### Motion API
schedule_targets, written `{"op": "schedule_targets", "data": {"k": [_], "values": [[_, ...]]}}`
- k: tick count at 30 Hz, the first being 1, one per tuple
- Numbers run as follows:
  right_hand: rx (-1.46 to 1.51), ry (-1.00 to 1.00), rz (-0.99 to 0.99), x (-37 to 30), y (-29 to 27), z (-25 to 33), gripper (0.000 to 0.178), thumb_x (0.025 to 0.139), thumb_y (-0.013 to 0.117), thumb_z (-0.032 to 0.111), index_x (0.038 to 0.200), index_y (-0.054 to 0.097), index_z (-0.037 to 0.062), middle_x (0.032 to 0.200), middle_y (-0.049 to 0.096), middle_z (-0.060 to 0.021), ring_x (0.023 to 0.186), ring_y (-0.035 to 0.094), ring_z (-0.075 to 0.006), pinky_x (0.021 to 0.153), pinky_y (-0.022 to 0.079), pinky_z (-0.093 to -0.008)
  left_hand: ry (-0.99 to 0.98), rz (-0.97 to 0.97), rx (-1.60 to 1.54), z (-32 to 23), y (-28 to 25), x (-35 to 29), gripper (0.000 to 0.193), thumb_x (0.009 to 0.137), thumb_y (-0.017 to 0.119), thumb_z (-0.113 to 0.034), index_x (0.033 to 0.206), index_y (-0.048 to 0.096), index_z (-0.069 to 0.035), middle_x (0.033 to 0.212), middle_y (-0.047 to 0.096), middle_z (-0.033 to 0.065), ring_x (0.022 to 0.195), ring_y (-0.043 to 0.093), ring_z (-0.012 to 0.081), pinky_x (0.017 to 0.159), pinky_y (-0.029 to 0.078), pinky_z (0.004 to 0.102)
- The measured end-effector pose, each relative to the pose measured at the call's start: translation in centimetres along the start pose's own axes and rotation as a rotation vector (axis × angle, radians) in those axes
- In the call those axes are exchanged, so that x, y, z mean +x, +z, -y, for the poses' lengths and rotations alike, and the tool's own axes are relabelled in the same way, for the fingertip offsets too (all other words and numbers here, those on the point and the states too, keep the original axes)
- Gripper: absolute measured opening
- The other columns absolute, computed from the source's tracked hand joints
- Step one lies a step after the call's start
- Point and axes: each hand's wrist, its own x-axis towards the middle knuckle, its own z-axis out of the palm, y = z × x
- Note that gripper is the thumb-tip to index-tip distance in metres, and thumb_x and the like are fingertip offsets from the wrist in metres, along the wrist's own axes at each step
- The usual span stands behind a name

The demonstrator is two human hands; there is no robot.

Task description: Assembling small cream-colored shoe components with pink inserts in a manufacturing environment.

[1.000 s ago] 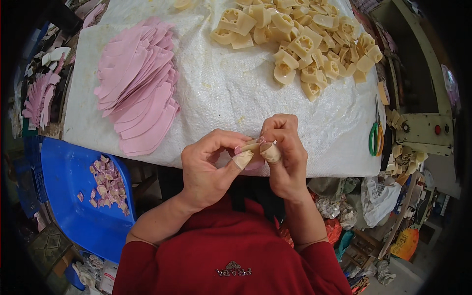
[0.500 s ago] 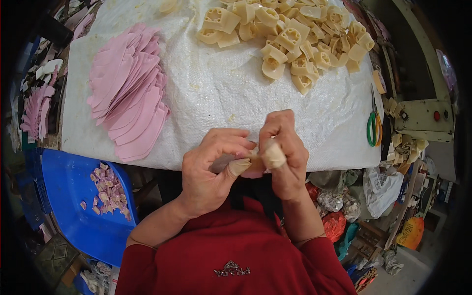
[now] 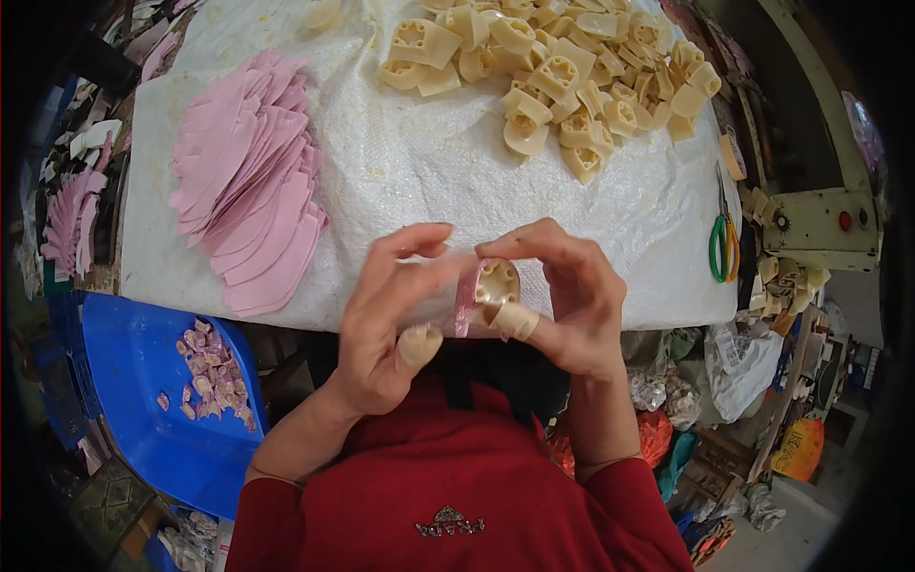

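left hand (image 3: 374, 334): positioned over the near edge of the table (image 3: 410, 181). the fingers extend forward and to the right, spread from the thumb (image 3: 408, 357), which points forward and carries a beige wrap (image 3: 420, 344). the fingers are blurred; contact at the index fingertip cannot be determined.

right hand (image 3: 586, 305): positioned over the same edge. the index finger arches leftward; the thumb, wrapped in beige near its tip, points left below it. these two digits form a pinch grip. the remaining fingers are partly hidden.

wrists: both on the torso side of the edge.

forearms: bare beyond red sleeves (image 3: 634, 510). the left slants inward; the right runs nearly straight forward.
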Motion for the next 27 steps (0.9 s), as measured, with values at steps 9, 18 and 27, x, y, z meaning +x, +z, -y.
{"op": "schedule_targets", "data": {"k": [9, 18, 27], "values": [[-0.247, -0.084, 0.108, -0.7, 1.7, -1.1, 0.046, 0.072, 0.077, 0.019, 0.112, 0.059, 0.0042, 0.105, 0.062, -0.01, 0.084, 0.059, -0.0241, 0.078, 0.048, -0.0337, -0.543, 0.089, -0.616, -0.4, 1.6, -1.0, 0.051, 0.094, 0.036, -0.017, 0.14, 0.02, 0.0, 0.097, 0.05, 0.0072, 0.083, 0.048, 0.0105, 0.08, 0.041, 0.0239], [0.485, 0.615, 0.177, 0.6, 2.2, 0.3, 0.022, 0.092, 0.055, 0.022, 0.099, 0.057, 0.0011, 0.091, 0.058, -0.0082, 0.055, 0.059, -0.0115, 0.036, 0.045, -0.0197, -0.389, 0.003, -0.615, -1.1, 2.9, -0.9, 0.067, 0.097, 0.039, -0.045, 0.138, 0.018, 0.003, 0.098, 0.052, 0.0101, 0.079, 0.052, 0.0104, 0.069, 0.045, 0.0238], [0.264, 0.164, 0.012, -1.6, 5.2, -1.7, 0.029, 0.096, 0.049, 0.027, 0.111, 0.057, 0.003, 0.102, 0.053, -0.0092, 0.09, 0.052, -0.018, 0.082, 0.042, -0.029, -0.319, -0.142, -0.227, -0.5, 3.4, -0.9, 0.057, 0.098, 0.033, -0.043, 0.132, 0.025, 0.002, 0.109, 0.046, 0.0116, 0.088, 0.049, 0.0098, 0.075, 0.041, 0.0206]]}}
